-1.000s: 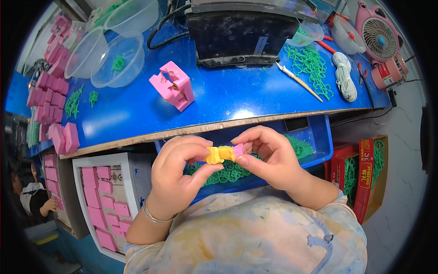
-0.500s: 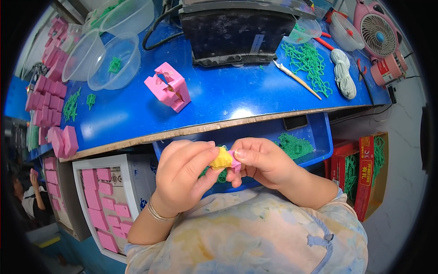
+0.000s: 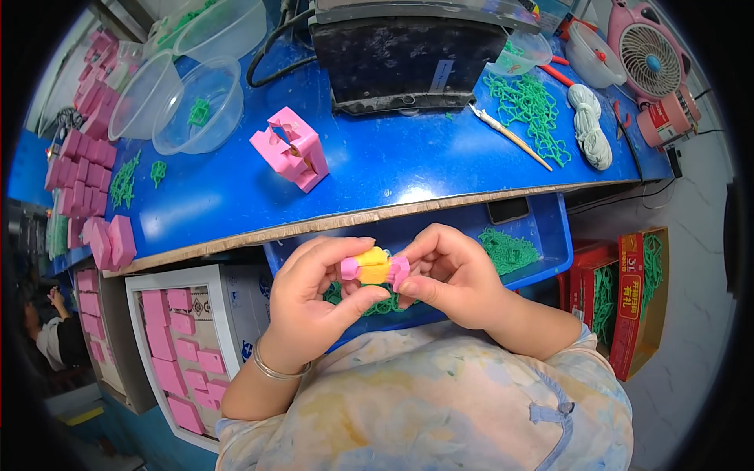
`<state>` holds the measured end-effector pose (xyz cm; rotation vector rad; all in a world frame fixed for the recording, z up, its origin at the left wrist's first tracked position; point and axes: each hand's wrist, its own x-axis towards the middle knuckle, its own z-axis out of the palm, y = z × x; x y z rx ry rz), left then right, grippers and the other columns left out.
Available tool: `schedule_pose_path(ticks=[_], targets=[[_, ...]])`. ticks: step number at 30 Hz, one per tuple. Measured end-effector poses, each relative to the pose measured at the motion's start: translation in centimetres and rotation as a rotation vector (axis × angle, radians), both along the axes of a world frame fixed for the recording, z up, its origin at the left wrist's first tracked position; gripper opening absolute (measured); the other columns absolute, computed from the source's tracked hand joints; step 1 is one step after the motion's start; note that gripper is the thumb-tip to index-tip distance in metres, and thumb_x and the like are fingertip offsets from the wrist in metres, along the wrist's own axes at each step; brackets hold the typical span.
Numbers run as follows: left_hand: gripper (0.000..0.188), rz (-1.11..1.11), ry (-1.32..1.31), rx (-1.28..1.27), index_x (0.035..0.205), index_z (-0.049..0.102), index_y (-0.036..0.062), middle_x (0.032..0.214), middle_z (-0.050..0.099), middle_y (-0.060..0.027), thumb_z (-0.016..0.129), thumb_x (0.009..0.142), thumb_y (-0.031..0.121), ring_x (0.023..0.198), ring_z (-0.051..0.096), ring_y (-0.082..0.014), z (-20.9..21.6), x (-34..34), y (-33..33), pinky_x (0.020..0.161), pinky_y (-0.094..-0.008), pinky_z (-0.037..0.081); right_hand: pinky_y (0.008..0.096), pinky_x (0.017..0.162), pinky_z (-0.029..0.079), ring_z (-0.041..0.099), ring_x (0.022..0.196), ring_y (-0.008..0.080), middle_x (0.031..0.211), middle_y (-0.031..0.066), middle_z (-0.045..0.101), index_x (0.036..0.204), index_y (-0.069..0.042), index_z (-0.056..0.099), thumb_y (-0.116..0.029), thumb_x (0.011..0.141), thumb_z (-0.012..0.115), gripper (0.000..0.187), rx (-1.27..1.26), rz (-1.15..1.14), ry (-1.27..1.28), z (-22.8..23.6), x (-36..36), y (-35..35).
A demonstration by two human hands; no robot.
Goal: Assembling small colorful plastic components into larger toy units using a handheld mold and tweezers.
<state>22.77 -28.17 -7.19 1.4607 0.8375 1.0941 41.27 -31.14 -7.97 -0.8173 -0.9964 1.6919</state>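
A small moulded piece (image 3: pixel 373 268), yellow in the middle with pink ends, is held between both hands above a blue tray (image 3: pixel 559 235). My left hand (image 3: pixel 308 286) pinches its left side, fingers over the top and thumb below. My right hand (image 3: pixel 452 276) grips the pink right end between thumb and fingers. Under and behind the hands, green stringy pieces (image 3: pixel 509 250) lie in the tray. A pink notched block (image 3: pixel 294 149) stands upright on the blue table (image 3: pixel 377 157) beyond. What the piece is exactly, I cannot tell.
Clear plastic bowls (image 3: pixel 200 110) and stacked pink blocks (image 3: pixel 82 173) are at the left. A dark machine (image 3: pixel 412 67) stands at the back. At the right are a wooden-handled tool (image 3: pixel 518 141), a white cord bundle (image 3: pixel 589 125), a pink fan (image 3: pixel 650 59) and red boxes (image 3: pixel 628 306).
The fingers have spread apart on the piece, and a pink left end now shows beside the yellow middle. My right hand has shifted its grip on the right end.
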Motion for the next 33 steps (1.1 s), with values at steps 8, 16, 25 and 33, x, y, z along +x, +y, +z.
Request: schedule_pose_path(ticks=[8, 16, 25, 33], targets=[[0.035, -0.115, 0.379, 0.370, 0.099, 0.060, -0.0002, 0.077, 0.056, -0.0070, 0.074, 0.068, 0.009, 0.060, 0.050, -0.0118, 0.6, -0.6, 0.8, 0.052, -0.0234, 0.041, 0.0252, 0.070, 0.051, 0.058, 0.081, 0.0114, 0.092, 0.0080, 0.057, 0.095, -0.001, 0.046, -0.006, 0.082, 0.063, 0.021, 0.093, 0.062, 0.026, -1.7, 0.2, 0.2], [0.032, -0.304, 0.184, 0.112, 0.098, 0.059, -0.0009, 0.080, 0.059, -0.0060, 0.072, 0.073, 0.012, 0.073, 0.054, -0.0128, 0.0, -0.8, 0.7, 0.064, -0.0253, 0.044, 0.0331, 0.088, 0.042, 0.045, 0.112, 0.0220, 0.123, 0.0145, 0.040, 0.125, -0.006, 0.047, -0.027, 0.075, 0.071, 0.059, 0.409, 0.045, -0.207, -2.2, 0.3, 1.0], [0.042, -0.500, -0.460, -0.626, 0.107, 0.055, -0.0028, 0.100, 0.060, -0.0097, 0.074, 0.072, 0.009, 0.092, 0.059, -0.0170, -2.2, -0.9, 0.2, 0.082, -0.0294, 0.047, 0.0446, 0.096, 0.033, 0.040, 0.118, 0.0350, 0.130, 0.0215, 0.038, 0.117, -0.005, 0.054, -0.032, 0.067, 0.076, 0.061, 0.867, 0.125, -0.572, -0.7, 0.5, 2.2], [0.044, -0.393, -0.564, -0.701, 0.121, 0.040, -0.0019, 0.100, 0.060, -0.0161, 0.061, 0.085, 0.015, 0.094, 0.059, -0.0214, -2.2, 0.3, 0.1, 0.081, -0.0323, 0.049, 0.0417, 0.090, 0.040, 0.050, 0.106, 0.0319, 0.108, 0.0147, 0.053, 0.108, -0.003, 0.053, -0.010, 0.062, 0.078, 0.052, 0.865, -0.082, -0.524, -0.4, 0.1, 2.3]])
